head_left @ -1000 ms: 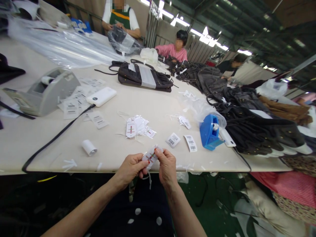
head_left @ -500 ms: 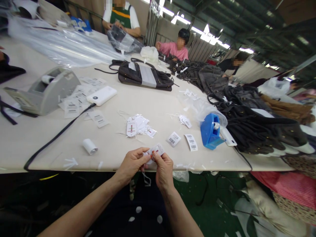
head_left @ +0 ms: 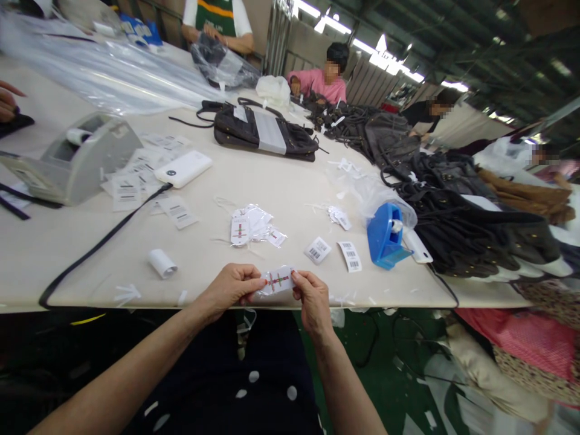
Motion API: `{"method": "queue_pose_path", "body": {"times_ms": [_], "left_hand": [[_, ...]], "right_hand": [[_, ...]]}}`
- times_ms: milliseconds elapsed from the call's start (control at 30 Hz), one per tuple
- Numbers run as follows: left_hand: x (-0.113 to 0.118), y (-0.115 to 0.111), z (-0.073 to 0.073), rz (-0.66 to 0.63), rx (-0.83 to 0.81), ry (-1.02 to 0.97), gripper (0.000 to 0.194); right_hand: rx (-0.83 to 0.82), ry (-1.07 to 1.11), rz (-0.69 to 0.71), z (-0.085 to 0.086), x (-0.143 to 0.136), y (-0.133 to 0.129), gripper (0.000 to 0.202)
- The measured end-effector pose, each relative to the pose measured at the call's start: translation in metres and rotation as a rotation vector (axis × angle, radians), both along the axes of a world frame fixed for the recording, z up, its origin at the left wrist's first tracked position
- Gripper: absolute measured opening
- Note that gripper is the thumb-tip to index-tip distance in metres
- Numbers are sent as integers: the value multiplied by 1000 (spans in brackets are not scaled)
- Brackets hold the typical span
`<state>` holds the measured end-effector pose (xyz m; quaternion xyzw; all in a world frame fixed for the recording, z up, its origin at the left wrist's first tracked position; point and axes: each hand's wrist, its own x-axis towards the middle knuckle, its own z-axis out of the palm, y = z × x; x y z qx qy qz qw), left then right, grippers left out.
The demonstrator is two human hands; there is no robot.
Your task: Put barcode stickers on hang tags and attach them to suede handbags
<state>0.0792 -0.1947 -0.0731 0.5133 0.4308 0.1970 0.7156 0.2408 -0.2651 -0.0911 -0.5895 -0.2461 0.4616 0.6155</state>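
A white hang tag (head_left: 278, 280) with a red and green print is stretched between my two hands at the table's front edge. My left hand (head_left: 235, 286) pinches its left end between thumb and finger, and a thin white string loop (head_left: 247, 320) dangles below. On the tag's right end my right hand (head_left: 312, 297) is closed in a pinch. Just beyond lies a pile of similar hang tags (head_left: 254, 223) with strings. To its right are a smaller bunch of tags (head_left: 339, 217), a square barcode sticker stack (head_left: 318, 249) and a strip of barcode labels (head_left: 350, 257).
A blue tape dispenser (head_left: 385, 235) stands right, beside piled black bags (head_left: 489, 229). At left are a grey tape dispenser (head_left: 95, 160), a white power bank (head_left: 185, 168) and a paper roll (head_left: 162, 264). A wrapped black bag (head_left: 235, 130) lies farther back. Co-workers sit across the table.
My hands have moved apart, so the hang tag now lies flat and its printed face shows between them. The view has shifted slightly. A co-worker's hand shows more at the far left.
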Motion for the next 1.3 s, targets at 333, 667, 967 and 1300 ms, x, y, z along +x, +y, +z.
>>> {"method": "queue_pose_path", "body": {"times_ms": [333, 667, 967, 1300], "left_hand": [[-15, 23, -3, -95, 327, 373, 27], [-17, 29, 1, -410, 672, 930, 23], [-31, 31, -8, -257, 1069, 751, 28], [-57, 43, -39, -347, 1807, 640, 31]], "right_hand": [[-104, -72, 8, -11, 5, -6, 28], [-175, -291, 42, -16, 6, -9, 28], [94, -555, 171, -17, 25, -12, 11], [372, -1260, 242, -35, 45, -7, 24]]}}
